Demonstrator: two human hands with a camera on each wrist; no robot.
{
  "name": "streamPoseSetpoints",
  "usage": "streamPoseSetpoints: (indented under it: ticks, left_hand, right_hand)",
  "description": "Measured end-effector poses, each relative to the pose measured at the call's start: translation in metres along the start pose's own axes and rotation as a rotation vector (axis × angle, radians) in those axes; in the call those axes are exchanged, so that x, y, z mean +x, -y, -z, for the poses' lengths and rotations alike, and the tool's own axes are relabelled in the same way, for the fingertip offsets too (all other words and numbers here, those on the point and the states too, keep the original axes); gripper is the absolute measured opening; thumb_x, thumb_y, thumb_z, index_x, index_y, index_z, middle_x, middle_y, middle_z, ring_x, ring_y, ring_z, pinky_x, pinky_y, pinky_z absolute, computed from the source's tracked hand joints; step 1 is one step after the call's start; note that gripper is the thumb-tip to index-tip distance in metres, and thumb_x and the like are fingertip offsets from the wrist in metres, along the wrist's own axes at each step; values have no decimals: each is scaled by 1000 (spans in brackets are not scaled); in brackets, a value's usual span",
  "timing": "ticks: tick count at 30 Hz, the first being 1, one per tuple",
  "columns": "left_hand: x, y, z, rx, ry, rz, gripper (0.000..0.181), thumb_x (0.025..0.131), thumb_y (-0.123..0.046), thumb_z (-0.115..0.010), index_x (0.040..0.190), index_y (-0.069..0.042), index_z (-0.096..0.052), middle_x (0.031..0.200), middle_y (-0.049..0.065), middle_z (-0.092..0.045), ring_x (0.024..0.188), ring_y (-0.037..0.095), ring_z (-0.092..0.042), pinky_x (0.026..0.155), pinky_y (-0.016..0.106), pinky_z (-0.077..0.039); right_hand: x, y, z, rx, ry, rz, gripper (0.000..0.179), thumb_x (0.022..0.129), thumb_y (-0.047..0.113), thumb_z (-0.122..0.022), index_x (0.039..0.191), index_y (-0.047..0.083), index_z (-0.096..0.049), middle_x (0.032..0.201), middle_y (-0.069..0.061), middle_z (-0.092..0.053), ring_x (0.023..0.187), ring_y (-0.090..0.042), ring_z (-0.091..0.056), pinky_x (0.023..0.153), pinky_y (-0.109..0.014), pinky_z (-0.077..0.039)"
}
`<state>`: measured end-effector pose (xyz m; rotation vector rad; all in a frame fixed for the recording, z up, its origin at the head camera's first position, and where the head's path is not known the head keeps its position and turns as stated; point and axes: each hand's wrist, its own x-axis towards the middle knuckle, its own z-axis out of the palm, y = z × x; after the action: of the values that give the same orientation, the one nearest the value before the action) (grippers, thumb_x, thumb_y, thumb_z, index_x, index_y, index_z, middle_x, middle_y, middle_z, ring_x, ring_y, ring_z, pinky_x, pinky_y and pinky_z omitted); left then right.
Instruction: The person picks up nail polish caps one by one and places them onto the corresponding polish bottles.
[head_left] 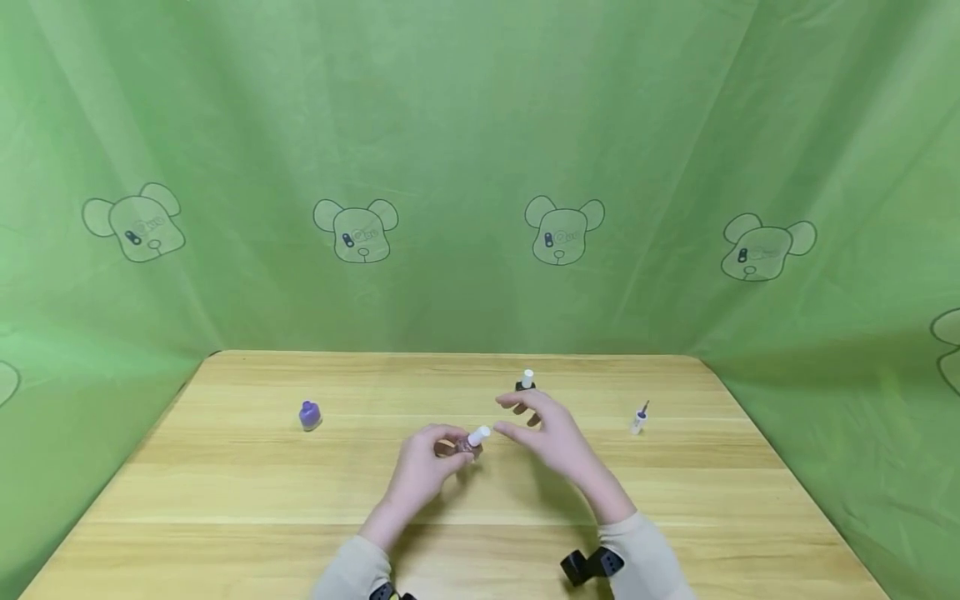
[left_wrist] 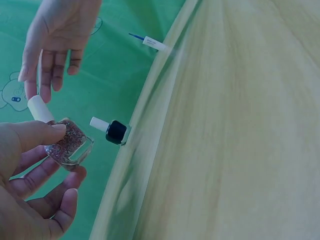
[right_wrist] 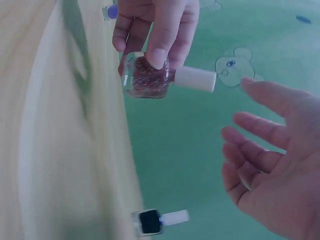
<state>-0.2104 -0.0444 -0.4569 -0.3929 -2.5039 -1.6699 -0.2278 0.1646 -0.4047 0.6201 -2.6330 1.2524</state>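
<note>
My left hand [head_left: 424,465] pinches a clear glass nail polish bottle [left_wrist: 70,142] with pinkish glitter polish inside, lifted above the table. Its white cap [right_wrist: 196,79] is on and points toward my right hand. My right hand [head_left: 553,433] is held just beside that cap, fingers spread and loosely bent, touching nothing. Behind the right hand stands a dark nail polish bottle [left_wrist: 116,132] with a white cap, partly hidden by the fingers in the head view.
An uncapped purple nail polish bottle [head_left: 309,415] stands on the table's left. At the right, a white cap with its brush pointing up [head_left: 638,421] stands on the wooden table [head_left: 247,500]. Green cloth [head_left: 465,125] hangs behind and at both sides.
</note>
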Motion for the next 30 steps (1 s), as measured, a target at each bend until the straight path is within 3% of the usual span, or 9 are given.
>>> streamPoseSetpoints:
  ticks: [5,10,17,30]
  left_hand:
    - [2,2,2,-22,-20,41,26,79,-14,-79,104,-8,-72,102,9,-71,81,18,-68,65,18,-55]
    - [3,3,4,-46,-30,52,26,79,-15,-79,103,-8,-72,103,11,-72,79,18,-69,66,19,-56]
    - [4,4,2,-71,-31,25,25,79,-15,-79,102,-7,-72,101,11,-72,78,17,-69,67,20,-56]
    - [3,3,-1,-75,-1,11,26,80,-15,-79,103,-6,-72,102,11,-72,81,18,-70,70,18,-56]
  right_hand:
    - [3,-15,-4,229,12,-57,34,88,22,-70,120,10,-65,118,-10,-68,106,-25,-60,85,-24,-51]
    - [5,-24,-16,323,65,-34,35,88,17,-70,121,7,-64,122,-14,-67,108,-29,-59,83,-24,-53]
    - [4,-21,-27,308,83,-9,34,87,19,-72,119,9,-67,120,-10,-69,100,-18,-60,79,-21,-51]
    - [3,-13,-25,244,77,-54,26,85,24,-74,108,13,-73,113,-7,-72,95,-17,-61,78,-24,-48]
